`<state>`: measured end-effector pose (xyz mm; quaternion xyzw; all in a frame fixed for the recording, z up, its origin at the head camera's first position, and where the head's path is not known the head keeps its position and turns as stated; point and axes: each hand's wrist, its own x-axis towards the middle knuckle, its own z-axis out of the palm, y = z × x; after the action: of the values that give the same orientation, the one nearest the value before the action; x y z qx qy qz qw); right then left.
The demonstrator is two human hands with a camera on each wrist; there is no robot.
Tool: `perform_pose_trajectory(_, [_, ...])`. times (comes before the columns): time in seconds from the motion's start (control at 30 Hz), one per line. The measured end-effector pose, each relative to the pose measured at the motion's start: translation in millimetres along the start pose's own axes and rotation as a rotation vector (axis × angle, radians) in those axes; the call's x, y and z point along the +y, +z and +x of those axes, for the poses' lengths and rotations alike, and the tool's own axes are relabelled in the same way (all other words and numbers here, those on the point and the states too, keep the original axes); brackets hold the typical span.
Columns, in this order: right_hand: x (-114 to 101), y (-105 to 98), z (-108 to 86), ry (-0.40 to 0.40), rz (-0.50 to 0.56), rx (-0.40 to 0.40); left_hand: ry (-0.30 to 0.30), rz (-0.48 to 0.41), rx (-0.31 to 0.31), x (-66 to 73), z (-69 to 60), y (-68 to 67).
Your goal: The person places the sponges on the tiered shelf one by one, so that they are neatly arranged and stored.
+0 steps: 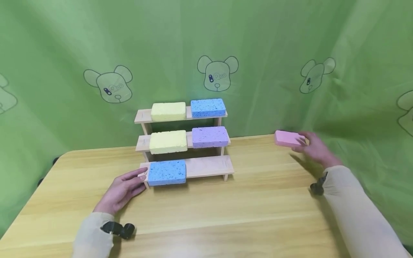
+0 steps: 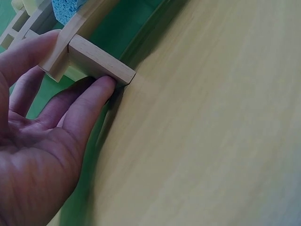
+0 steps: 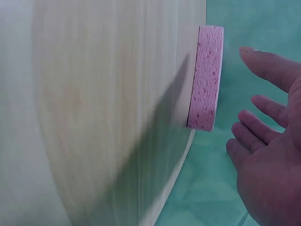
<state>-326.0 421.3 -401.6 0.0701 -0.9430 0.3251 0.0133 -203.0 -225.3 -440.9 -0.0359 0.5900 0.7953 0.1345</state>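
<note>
My left hand (image 1: 124, 190) holds the left end of the lowest tier of a three-tier wooden shelf (image 1: 211, 166). In the left wrist view, its fingers press on the board's edge and the leg (image 2: 101, 61). A blue sponge (image 1: 167, 172) lies on that tier beside the hand. Over at the right, my right hand (image 1: 316, 148) hovers at a pink sponge (image 1: 288, 138) lying flat on the table. In the right wrist view, the fingers are spread and loosely bent, with a gap between them and the pink sponge (image 3: 206, 77).
The middle tier carries a yellow sponge (image 1: 168, 141) and a purple sponge (image 1: 210, 137). On the top tier sit another yellow sponge (image 1: 168, 111) and a blue one (image 1: 208, 107). A green curtain (image 1: 258, 53) hangs behind the wooden table (image 1: 206, 218).
</note>
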Motion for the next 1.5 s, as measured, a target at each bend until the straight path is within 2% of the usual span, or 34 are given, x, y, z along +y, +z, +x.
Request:
perform_pose_trajectory(0.27, [3.1, -9.6, 9.8, 0.030, -0.030, -0.040, 0.014, 0.001, -0.007, 3.1, 1.9, -0.6])
perform_pose_trajectory(0.5, [10.2, -15.6, 14.0, 0.105, 0.023, -0.123, 0.008, 0.001, -0.008, 2.7, 4.0, 0.3])
perform_pose_trajectory(0.63, [17.7, -13.6, 15.5, 0.121, 0.024, -0.148, 0.001, 0.001, -0.008, 1.5, 3.6, 0.5])
perform_pose_trajectory(0.9, [28.5, -10.6, 17.1, 0.088, 0.025, -0.171, 0.003, -0.001, -0.008, -0.9, 2.1, 0.6])
perform_pose_trajectory(1.03, [28.3, -11.5, 20.3, 0.084, 0.011, -0.180, 0.006, -0.004, -0.024, -1.5, 2.6, -0.1])
perform_pose_trajectory(1.17, [25.2, -10.2, 24.7, 0.073, -0.003, -0.203, 0.004, -0.017, -0.007, -1.3, 3.0, -1.2])
perform_pose_trajectory(1.3, [23.0, -8.3, 27.2, 0.034, -0.054, -0.204, -0.006, -0.014, -0.009, -1.4, 3.5, -1.7])
perform_pose_trajectory(1.5, [22.2, -6.6, 29.0, -0.025, -0.159, -0.143, -0.004, -0.005, -0.010, -1.7, 3.3, -2.0])
